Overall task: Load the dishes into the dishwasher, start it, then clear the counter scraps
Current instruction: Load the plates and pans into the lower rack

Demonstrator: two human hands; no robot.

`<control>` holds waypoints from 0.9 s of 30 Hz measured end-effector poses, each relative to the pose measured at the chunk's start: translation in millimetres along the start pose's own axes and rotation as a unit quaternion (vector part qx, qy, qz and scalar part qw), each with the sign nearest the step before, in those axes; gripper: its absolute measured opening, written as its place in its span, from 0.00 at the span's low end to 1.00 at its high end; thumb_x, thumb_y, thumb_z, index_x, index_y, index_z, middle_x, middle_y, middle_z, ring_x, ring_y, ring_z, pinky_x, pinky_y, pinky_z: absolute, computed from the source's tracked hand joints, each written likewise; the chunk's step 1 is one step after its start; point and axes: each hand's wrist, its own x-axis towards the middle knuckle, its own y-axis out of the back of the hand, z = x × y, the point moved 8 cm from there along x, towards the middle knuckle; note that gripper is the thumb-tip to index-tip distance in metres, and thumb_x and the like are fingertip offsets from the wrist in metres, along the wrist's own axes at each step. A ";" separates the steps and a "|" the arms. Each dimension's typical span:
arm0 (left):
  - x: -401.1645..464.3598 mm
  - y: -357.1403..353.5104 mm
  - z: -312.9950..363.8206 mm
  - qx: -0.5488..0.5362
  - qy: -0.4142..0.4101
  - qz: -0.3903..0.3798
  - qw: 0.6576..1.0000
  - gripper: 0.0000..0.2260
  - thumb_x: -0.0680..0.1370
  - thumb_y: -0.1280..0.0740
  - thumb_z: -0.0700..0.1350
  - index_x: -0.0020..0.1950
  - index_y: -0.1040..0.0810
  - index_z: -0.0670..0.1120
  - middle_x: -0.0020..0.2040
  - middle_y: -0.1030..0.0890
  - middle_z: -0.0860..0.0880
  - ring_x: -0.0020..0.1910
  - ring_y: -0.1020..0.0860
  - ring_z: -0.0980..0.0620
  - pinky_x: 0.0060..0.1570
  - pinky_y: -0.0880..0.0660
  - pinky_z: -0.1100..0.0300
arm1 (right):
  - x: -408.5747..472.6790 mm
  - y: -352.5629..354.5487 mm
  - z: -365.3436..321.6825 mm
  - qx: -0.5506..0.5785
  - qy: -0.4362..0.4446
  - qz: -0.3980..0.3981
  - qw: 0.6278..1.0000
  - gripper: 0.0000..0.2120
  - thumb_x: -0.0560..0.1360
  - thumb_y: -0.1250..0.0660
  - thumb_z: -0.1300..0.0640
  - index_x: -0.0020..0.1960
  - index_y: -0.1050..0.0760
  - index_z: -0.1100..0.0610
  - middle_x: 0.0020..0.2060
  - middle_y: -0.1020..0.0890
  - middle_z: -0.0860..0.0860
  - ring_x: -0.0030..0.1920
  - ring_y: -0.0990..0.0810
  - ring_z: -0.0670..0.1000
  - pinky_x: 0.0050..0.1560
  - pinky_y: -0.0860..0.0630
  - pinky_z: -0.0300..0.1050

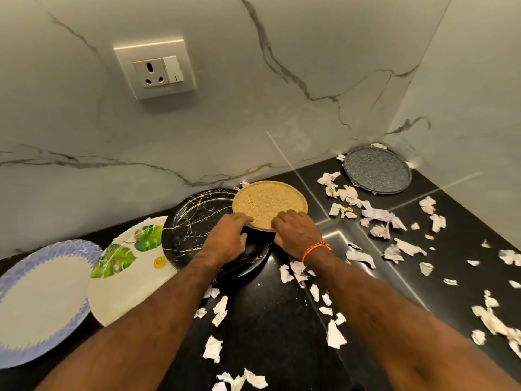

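Both hands on the tan plate

Left hand (227,237) and right hand (296,230) pinch the speckled tan plate's (267,203) near edge; it overlaps the black marbled plate (191,221), nothing on either.

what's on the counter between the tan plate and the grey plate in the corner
In the head view, torn paper scraps litter the black counter between the tan plate and grey plate.

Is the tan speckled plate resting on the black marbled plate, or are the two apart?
Touching. The head view shows the tan speckled plate overlapping the rim of the black marbled plate, its left edge lying on it, with both hands at its near edge.
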 end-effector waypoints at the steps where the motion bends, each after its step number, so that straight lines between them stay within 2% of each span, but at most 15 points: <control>1: -0.9 3.0 1.1 0.007 0.000 0.009 1.000 0.24 0.79 0.31 0.43 0.75 0.29 0.51 0.76 0.30 0.48 0.75 0.35 0.47 0.76 0.37 0.51 | -3.1 9.3 -0.1 0.007 -0.003 0.018 1.000 0.09 0.70 0.31 0.53 0.49 0.24 0.53 0.45 0.20 0.51 0.47 0.22 0.56 0.45 0.25 0.52; 4: -2.5 11.5 4.9 0.027 -0.004 0.035 0.999 0.29 0.80 0.31 0.45 0.79 0.36 0.51 0.80 0.37 0.45 0.78 0.40 0.45 0.78 0.41 0.47 | -15.2 39.7 0.1 0.020 -0.011 0.074 0.997 0.10 0.69 0.30 0.54 0.48 0.26 0.53 0.45 0.21 0.51 0.47 0.23 0.55 0.47 0.26 0.53; 7: -4.0 14.1 9.9 0.015 -0.020 0.039 0.999 0.29 0.80 0.32 0.43 0.80 0.36 0.50 0.80 0.38 0.44 0.78 0.41 0.43 0.78 0.39 0.44 | -38.9 64.6 -0.6 0.014 -0.022 0.118 0.993 0.10 0.68 0.29 0.56 0.48 0.25 0.53 0.44 0.21 0.51 0.45 0.23 0.55 0.46 0.26 0.53; 12: -17.5 21.1 34.5 -0.040 -0.122 0.050 0.990 0.23 0.80 0.33 0.38 0.75 0.27 0.50 0.78 0.34 0.43 0.77 0.37 0.43 0.78 0.41 0.48 | -99.9 90.4 -11.8 -0.012 -0.055 0.158 0.986 0.10 0.68 0.29 0.58 0.47 0.25 0.53 0.43 0.22 0.51 0.44 0.24 0.54 0.45 0.26 0.51; 14: -30.2 24.3 53.5 -0.062 -0.182 0.058 0.980 0.20 0.79 0.31 0.36 0.70 0.22 0.49 0.75 0.30 0.43 0.75 0.33 0.43 0.77 0.38 0.49 | -126.1 97.2 -15.8 0.004 -0.092 0.159 0.983 0.11 0.66 0.28 0.58 0.46 0.27 0.54 0.41 0.22 0.50 0.43 0.24 0.54 0.45 0.25 0.50; 16: -46.1 24.9 75.1 -0.076 -0.238 0.061 0.966 0.17 0.78 0.29 0.38 0.66 0.19 0.48 0.72 0.26 0.43 0.73 0.31 0.43 0.75 0.34 0.47 | -150.9 99.5 -17.4 0.020 -0.130 0.147 0.980 0.11 0.66 0.28 0.57 0.45 0.27 0.54 0.41 0.22 0.50 0.43 0.23 0.54 0.43 0.23 0.51; 19: -71.0 20.2 112.4 -0.084 -0.330 0.063 0.938 0.14 0.75 0.25 0.40 0.61 0.17 0.47 0.64 0.20 0.43 0.65 0.24 0.42 0.66 0.25 0.44 | -188.2 100.0 -22.4 0.028 -0.177 0.128 0.975 0.12 0.68 0.29 0.54 0.51 0.23 0.53 0.46 0.18 0.51 0.46 0.21 0.55 0.44 0.20 0.52; 21: -90.3 15.0 140.9 -0.091 -0.385 0.068 0.916 0.13 0.75 0.25 0.39 0.59 0.16 0.46 0.59 0.18 0.44 0.59 0.22 0.42 0.61 0.23 0.47 | -217.6 101.5 -26.9 0.022 -0.206 0.137 0.969 0.15 0.71 0.30 0.56 0.58 0.19 0.52 0.52 0.16 0.51 0.51 0.18 0.56 0.47 0.19 0.52; 23: -107.7 12.4 167.5 -0.102 -0.414 0.067 0.902 0.13 0.75 0.25 0.39 0.60 0.17 0.45 0.59 0.18 0.44 0.59 0.22 0.43 0.60 0.24 0.51 | -252.4 103.0 -27.9 0.027 -0.250 0.164 0.954 0.17 0.72 0.30 0.60 0.61 0.18 0.51 0.55 0.15 0.52 0.54 0.17 0.57 0.48 0.17 0.53; 27: -123.0 0.5 212.8 -0.086 -0.421 0.036 0.902 0.19 0.74 0.25 0.37 0.64 0.19 0.46 0.63 0.19 0.44 0.63 0.23 0.44 0.64 0.24 0.49 | -330.3 110.8 -40.4 0.026 -0.316 0.194 0.928 0.20 0.71 0.28 0.64 0.62 0.18 0.51 0.56 0.15 0.52 0.54 0.17 0.57 0.47 0.17 0.53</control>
